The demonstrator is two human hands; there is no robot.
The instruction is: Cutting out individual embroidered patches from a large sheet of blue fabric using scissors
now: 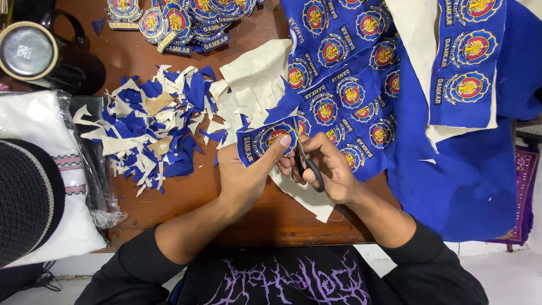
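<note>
Gripping a pair of black-handled scissors (307, 161), the right hand (327, 169) had its fingers through the loops and the blades pointing up into the blue cloth (350, 85). The left hand (245, 175) pinched a round embroidered patch (265, 138) between thumb and fingers — the thumb pressed flat on its front. Patch and scissors met near the front edge of the brown table (271, 217), just right of its middle.

The cloth, stitched with rows of round badges, spread from the hands toward the far right corner and hung over the right edge. A heap of blue and cream scraps (152, 127) lay left of the hands, well apart from them. Finished patches (180, 22) were piled along the far edge. A black mug (39, 53) stood at the far left corner — beside it, over the left edge, a white bundle in clear plastic (51, 152) and a dark knitted cap (25, 200).
</note>
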